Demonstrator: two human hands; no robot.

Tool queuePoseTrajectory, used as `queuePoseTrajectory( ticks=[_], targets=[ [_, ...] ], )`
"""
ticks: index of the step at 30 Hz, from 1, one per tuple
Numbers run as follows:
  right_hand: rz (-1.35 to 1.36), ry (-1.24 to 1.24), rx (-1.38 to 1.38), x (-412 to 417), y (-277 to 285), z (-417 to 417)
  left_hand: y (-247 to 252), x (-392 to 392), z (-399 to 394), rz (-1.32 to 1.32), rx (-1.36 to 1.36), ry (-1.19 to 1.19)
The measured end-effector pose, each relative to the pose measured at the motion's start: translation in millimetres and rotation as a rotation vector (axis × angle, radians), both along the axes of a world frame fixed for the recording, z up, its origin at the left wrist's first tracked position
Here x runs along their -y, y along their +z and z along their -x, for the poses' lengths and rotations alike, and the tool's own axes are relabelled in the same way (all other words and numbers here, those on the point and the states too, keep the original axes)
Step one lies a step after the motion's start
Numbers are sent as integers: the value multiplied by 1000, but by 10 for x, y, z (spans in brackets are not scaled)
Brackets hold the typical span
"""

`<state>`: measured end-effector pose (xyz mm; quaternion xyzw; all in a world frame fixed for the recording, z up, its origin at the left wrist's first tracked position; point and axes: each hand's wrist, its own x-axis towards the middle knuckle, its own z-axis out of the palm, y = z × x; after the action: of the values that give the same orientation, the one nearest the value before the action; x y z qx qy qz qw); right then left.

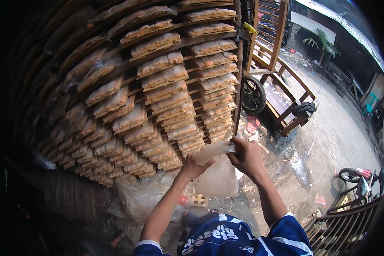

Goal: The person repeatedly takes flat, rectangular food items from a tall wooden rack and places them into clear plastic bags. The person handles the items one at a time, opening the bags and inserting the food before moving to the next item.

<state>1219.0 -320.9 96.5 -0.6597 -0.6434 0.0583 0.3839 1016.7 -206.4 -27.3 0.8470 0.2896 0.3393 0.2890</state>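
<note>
A translucent plastic sheet (218, 179) hangs in front of me, its upper edge folded over between my hands. My right hand (248, 156) pinches that edge at its right end. On the left, my left hand (193, 168) holds the sheet, its thumb pointing right and some fingers hidden behind the plastic. Just beyond both hands rises a tall slatted rack, filled with rows of flat, orange-tinged cakes (164, 75) resembling oncom on thin wooden slats. Clear plastic (99, 68) covers some cakes at the upper left.
Crumpled clear plastic (140, 192) lies on the ground at left, near a small slatted wooden piece (199, 200). Right of the rack's post (239, 73) stand a wheel (253, 95) and a wooden frame (294, 92). A motorbike (364, 176) and slatted rack (342, 227) are far right.
</note>
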Motion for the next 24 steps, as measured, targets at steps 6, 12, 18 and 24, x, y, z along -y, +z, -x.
queuePoseTrajectory(
  ticks=[6, 12, 18, 24],
  targets=[
    [-104, -80, 7, 55, 294, -98, -169, -118, 189, 234, -260, 13],
    [-255, -137, -65, 146, 400, -367, -700, -126, 613, 244, -153, 100],
    [-281, -191, -101, 180, 288, -615, -945, -281, 1070, 223, -424, 56],
    [-89, -52, 15, 281, 124, -190, -595, 195, 463, 270, -189, -95]
  ],
)
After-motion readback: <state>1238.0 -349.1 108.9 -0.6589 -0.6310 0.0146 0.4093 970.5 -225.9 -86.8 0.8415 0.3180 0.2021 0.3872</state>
